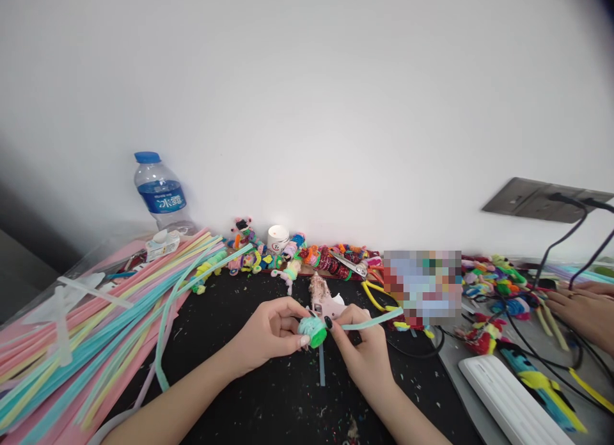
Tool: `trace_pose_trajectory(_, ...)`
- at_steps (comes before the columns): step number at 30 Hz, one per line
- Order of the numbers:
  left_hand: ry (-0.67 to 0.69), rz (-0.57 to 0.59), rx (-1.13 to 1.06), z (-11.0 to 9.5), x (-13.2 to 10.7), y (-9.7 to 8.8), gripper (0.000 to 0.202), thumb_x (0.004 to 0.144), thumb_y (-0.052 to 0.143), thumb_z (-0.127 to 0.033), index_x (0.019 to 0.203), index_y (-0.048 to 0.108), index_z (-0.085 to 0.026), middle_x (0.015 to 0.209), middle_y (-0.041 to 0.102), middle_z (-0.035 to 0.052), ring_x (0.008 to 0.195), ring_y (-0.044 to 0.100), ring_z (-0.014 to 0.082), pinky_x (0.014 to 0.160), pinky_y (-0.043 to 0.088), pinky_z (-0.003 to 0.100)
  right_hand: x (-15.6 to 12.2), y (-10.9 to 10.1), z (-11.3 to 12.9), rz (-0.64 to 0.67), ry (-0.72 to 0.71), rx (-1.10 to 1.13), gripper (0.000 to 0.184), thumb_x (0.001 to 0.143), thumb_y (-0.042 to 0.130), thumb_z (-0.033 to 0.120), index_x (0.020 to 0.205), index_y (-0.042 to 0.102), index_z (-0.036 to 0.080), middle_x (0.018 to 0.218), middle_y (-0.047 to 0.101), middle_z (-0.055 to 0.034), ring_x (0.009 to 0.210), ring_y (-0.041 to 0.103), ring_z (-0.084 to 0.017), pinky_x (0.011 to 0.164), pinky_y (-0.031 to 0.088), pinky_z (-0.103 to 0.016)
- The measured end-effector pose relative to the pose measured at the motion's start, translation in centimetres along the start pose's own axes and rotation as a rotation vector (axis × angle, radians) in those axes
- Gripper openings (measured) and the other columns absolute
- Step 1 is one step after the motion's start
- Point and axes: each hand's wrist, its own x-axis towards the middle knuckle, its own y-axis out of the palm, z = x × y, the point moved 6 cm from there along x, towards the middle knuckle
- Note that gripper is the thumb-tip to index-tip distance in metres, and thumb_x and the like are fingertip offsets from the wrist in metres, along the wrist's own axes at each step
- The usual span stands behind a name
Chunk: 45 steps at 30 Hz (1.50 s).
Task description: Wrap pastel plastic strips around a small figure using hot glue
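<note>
My left hand (275, 333) is closed, pinching a small wound pipe cleaner piece (311, 332) between thumb and fingers. The piece is mint coloured, with a bright green end turned towards me. Thumb and finger of my right hand (363, 343) are closed on a mint pipe cleaner (377, 319) right beside the wound piece. Its free end sticks out to the right past my fingers; whether its other end joins the piece is hidden. Just behind my hands lies a pinkish hot glue gun (322, 298), partly covered. A translucent glue stick (322, 367) rests on the black mat below the wound piece.
Many loose pipe cleaners (139, 311) cover the left side, near a water bottle (162, 192). Finished pipe cleaner figures (249, 259), a paper cup (278, 239) and scissors (352, 264) line the wall. Rightward are cables, a white power bank (508, 400) and another person's hand (582, 307).
</note>
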Motion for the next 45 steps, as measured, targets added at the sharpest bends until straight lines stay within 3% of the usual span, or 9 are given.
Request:
trace_pose_trajectory(10, -0.025, 0.010, -0.041, -0.4, -0.1, 0.3, 0.025, 0.067, 0.071, -0.012, 0.088, 0.058, -0.015, 0.080, 0.063, 0.0028, 0.071, 0.057, 0.0132, 0.064, 0.045, 0.026, -0.2, -0.2, -0.5, -0.009, 0.104, 0.120, 0.021, 0.086, 0.049, 0.026, 0.066, 0.049, 0.018, 0.061, 0.044, 0.0027, 0.052, 0.040, -0.012, 0.048, 0.030, -0.024)
trace_pose_trajectory(24, -0.036, 0.014, -0.117, -0.9, -0.1, 0.7, 0.026, 0.066, 0.072, -0.015, 0.085, 0.054, -0.017, 0.083, 0.062, 0.0020, 0.075, 0.058, 0.0146, 0.066, 0.045, 0.027, -0.1, -0.1, 0.1, 0.004, 0.019, 0.034, 0.021, 0.083, 0.050, 0.021, 0.063, 0.050, 0.018, 0.058, 0.048, 0.0021, 0.054, 0.044, -0.013, 0.052, 0.033, -0.025)
trace_pose_trajectory(34, -0.007, 0.058, -0.114, -1.3, -0.2, 1.0, 0.026, 0.071, 0.068, -0.017, 0.093, 0.054, -0.018, 0.110, 0.054, 0.0063, 0.083, 0.055, 0.0149, 0.071, 0.046, 0.028, -0.1, 0.0, 0.1, 0.007, 0.019, 0.032, 0.021, 0.084, 0.049, 0.021, 0.063, 0.048, 0.019, 0.058, 0.045, 0.0034, 0.053, 0.042, -0.012, 0.051, 0.032, -0.024)
trace_pose_trajectory(45, -0.076, -0.044, 0.005, -0.9, -0.1, 0.5, 0.019, 0.077, 0.064, -0.031, 0.088, 0.055, -0.018, 0.087, 0.056, 0.0008, 0.070, 0.060, 0.0145, 0.067, 0.052, 0.032, 0.1, 0.1, 0.4, 0.017, -0.015, -0.020, 0.023, 0.084, 0.049, 0.022, 0.061, 0.047, 0.019, 0.057, 0.046, 0.0035, 0.052, 0.043, -0.012, 0.052, 0.031, -0.025)
